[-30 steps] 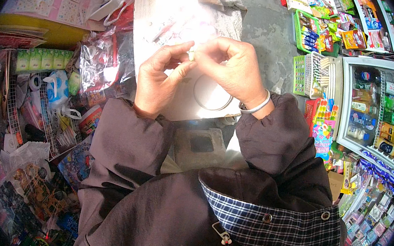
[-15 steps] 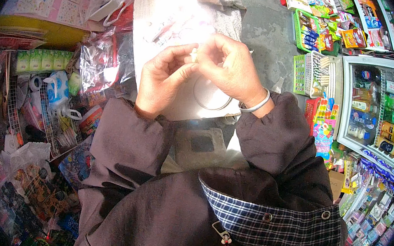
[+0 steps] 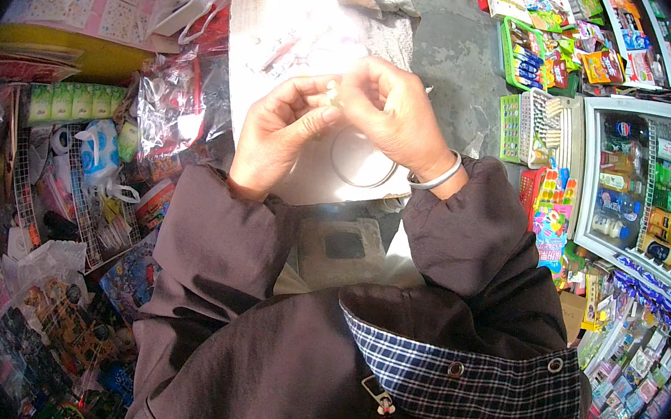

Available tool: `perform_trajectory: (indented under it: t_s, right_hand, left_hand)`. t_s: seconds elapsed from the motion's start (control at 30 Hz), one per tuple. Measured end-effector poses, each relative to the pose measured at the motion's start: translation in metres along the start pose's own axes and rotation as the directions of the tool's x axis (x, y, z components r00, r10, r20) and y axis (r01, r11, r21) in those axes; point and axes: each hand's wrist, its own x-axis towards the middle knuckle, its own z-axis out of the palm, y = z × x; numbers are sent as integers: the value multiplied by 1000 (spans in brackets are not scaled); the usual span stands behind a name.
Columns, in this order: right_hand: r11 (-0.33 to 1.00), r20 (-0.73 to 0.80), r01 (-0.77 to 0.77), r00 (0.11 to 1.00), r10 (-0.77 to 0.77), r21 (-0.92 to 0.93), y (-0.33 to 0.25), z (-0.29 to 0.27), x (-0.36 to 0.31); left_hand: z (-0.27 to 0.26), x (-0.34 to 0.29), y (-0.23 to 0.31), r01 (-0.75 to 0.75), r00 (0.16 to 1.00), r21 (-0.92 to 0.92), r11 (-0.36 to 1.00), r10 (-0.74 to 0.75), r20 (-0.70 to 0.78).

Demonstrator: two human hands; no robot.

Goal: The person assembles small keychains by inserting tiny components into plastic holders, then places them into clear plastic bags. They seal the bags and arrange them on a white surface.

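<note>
While both hands meet at upper centre, one small pale piece point(image 3: 331, 93) sits between the thumb and forefinger of the left hand point(image 3: 282, 132), which pinches it. The right hand point(image 3: 391, 111), fingers curled, comes right beside it; whether it grips too cannot be told. One bracelet point(image 3: 441, 174) circles the right wrist. Beneath lies one sunlit white board point(image 3: 261, 18), bearing one round-rimmed item point(image 3: 366, 187) at centre. Grey floor point(image 3: 446, 49) shows at upper centre-right, one glass-fronted cooler point(image 3: 588, 175) at right, and two eyelets point(image 3: 456, 370) on a plaid flap point(image 3: 416, 373), lower right.
</note>
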Motion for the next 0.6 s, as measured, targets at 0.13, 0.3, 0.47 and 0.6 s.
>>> perform_trajectory:
  t_s: [0.13, 0.3, 0.47, 0.6]
  right_hand:
    - [999, -11, -1, 1000, 1, 44, 0, 0, 1]
    - [999, -5, 32, 999, -32, 42, 0, -3, 0]
    - [1000, -27, -17, 999, 17, -12, 2, -5, -1]
    - [999, -6, 25, 1000, -25, -20, 3, -6, -1]
  left_hand:
    - [-1, 1, -1, 46, 999, -37, 998, -46, -23]
    - [0, 0, -1, 15, 997, -24, 1000, -17, -81]
    - [1, 0, -1, -42, 997, 57, 998, 46, -65]
    - [1, 0, -2, -43, 997, 87, 995, 48, -54]
